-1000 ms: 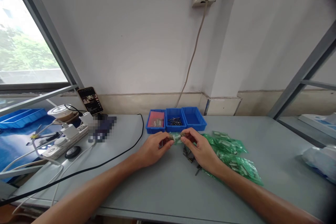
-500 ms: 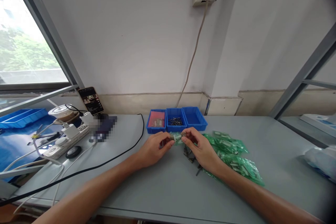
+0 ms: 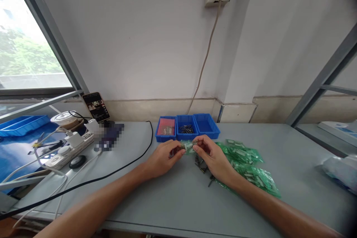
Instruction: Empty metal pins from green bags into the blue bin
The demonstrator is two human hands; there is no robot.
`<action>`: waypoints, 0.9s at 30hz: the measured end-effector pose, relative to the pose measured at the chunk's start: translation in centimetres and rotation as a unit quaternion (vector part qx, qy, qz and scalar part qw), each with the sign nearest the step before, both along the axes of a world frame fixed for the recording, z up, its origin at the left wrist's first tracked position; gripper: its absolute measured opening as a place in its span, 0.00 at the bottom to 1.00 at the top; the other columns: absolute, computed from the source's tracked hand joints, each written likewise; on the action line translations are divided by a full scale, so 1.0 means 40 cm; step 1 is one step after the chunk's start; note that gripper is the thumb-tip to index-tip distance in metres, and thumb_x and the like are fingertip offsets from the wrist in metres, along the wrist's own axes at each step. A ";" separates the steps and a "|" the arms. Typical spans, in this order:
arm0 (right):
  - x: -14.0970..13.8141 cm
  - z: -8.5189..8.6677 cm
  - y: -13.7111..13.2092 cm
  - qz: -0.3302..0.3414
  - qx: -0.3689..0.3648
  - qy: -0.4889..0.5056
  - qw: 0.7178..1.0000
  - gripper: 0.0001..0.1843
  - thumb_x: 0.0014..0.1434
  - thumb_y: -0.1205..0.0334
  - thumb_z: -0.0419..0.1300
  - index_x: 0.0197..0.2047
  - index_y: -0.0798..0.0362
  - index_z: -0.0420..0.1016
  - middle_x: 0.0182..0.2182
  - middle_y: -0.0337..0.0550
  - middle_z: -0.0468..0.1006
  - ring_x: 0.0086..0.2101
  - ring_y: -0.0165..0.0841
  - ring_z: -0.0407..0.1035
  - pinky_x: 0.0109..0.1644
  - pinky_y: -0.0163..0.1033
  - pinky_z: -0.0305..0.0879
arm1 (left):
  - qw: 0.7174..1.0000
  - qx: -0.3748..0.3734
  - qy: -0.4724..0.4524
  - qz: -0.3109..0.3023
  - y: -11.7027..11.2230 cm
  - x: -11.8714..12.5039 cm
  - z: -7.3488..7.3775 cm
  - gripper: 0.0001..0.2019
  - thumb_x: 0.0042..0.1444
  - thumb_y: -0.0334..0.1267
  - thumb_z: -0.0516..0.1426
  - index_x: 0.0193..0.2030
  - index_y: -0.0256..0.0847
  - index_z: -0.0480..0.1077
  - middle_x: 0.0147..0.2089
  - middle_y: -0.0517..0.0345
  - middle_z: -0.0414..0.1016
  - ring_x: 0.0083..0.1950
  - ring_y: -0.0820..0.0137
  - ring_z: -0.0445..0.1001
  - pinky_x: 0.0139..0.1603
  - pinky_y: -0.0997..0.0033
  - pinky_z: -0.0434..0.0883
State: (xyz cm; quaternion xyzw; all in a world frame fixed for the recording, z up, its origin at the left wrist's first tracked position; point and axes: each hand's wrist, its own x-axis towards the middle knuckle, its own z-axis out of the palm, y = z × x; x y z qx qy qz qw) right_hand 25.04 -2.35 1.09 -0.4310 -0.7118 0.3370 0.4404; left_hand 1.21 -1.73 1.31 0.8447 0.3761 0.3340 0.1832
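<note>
Between my two hands is a small clear greenish plastic bag (image 3: 188,146) with small parts in it. My left hand (image 3: 164,157) pinches its left end between thumb and fingers. On the other end, my right hand (image 3: 213,156) is closed, fingertips together. Several small dark metal parts (image 3: 201,164) lie on the table just under and beside my right hand. Green plastic bags (image 3: 256,174) filled with pale parts are heaped to the right of that hand, partly hidden by my forearm.
Behind my hands three blue bins stand in a row: the left bin (image 3: 157,134) holds a pink sheet and small parts, the middle one dark screw-like pieces (image 3: 186,129). A black cable (image 3: 122,168) crosses the grey table (image 3: 156,204). Leftward are a power strip (image 3: 60,158) and a propped phone (image 3: 96,106).
Both hands stay in nearly the same place with the small bag between them. Only a very slight shift of the fingers and view shows.
</note>
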 end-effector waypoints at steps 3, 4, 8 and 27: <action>0.001 -0.003 0.001 0.009 -0.013 0.018 1.000 0.11 0.72 0.49 0.58 0.49 0.45 0.72 0.33 0.37 0.73 0.35 0.35 0.69 0.42 0.41 0.68 | 1.000 0.001 -0.002 0.001 0.001 0.000 -0.001 0.15 0.74 0.48 0.53 0.41 0.40 0.72 0.36 0.58 0.75 0.37 0.70 0.70 0.38 0.73 0.65; 0.001 -0.004 0.001 0.013 -0.016 0.024 0.999 0.11 0.72 0.48 0.58 0.49 0.45 0.72 0.33 0.37 0.73 0.35 0.35 0.70 0.42 0.42 0.68 | 1.000 0.001 -0.002 0.002 0.000 0.001 -0.002 0.15 0.74 0.48 0.53 0.41 0.40 0.72 0.36 0.58 0.75 0.37 0.70 0.70 0.38 0.73 0.65; 0.001 -0.004 0.002 0.009 -0.016 0.025 1.000 0.11 0.71 0.48 0.58 0.49 0.44 0.72 0.34 0.38 0.74 0.35 0.35 0.70 0.41 0.41 0.68 | 1.000 0.005 0.000 -0.003 -0.001 0.000 -0.001 0.15 0.75 0.47 0.53 0.41 0.40 0.72 0.36 0.59 0.74 0.37 0.70 0.70 0.38 0.73 0.65; -0.009 0.016 -0.001 0.031 -0.109 0.120 0.986 0.18 0.66 0.44 0.65 0.48 0.47 0.69 0.37 0.36 0.74 0.28 0.33 0.78 0.34 0.40 0.75 | 0.999 0.044 0.005 -0.019 0.000 -0.005 0.010 0.15 0.75 0.45 0.53 0.42 0.40 0.73 0.35 0.59 0.73 0.36 0.71 0.68 0.39 0.72 0.65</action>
